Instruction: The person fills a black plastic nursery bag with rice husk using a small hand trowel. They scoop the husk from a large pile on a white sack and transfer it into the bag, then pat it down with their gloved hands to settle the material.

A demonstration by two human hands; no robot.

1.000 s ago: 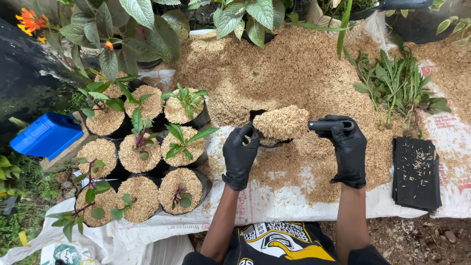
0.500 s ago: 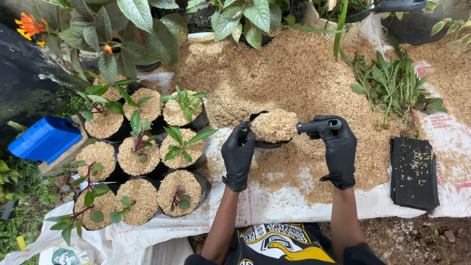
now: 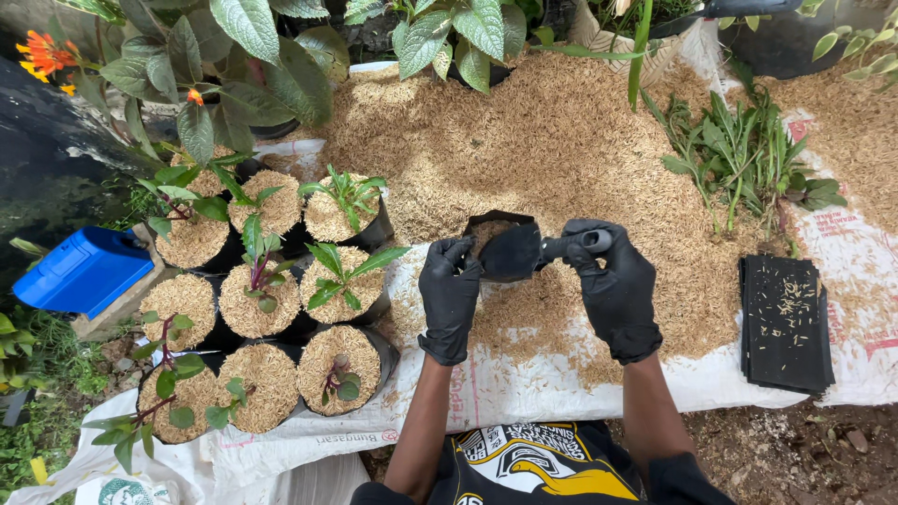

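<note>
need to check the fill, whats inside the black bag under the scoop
Some rice husks show at the back of the black bag, held open by the left hand. The scoop in the right hand covers the rest.

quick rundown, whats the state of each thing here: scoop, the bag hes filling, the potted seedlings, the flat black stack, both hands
scoop: tipped over, emptied
black grow bag: open, upright, partly filled with husk
left hand: gloved, grip on the bag's rim
right hand: gloved, grip shut on the scoop handle
potted seedlings: filled, planted, upright
stack of empty bags: flat, unused
loose seedlings: lying unpotted on husk
</note>
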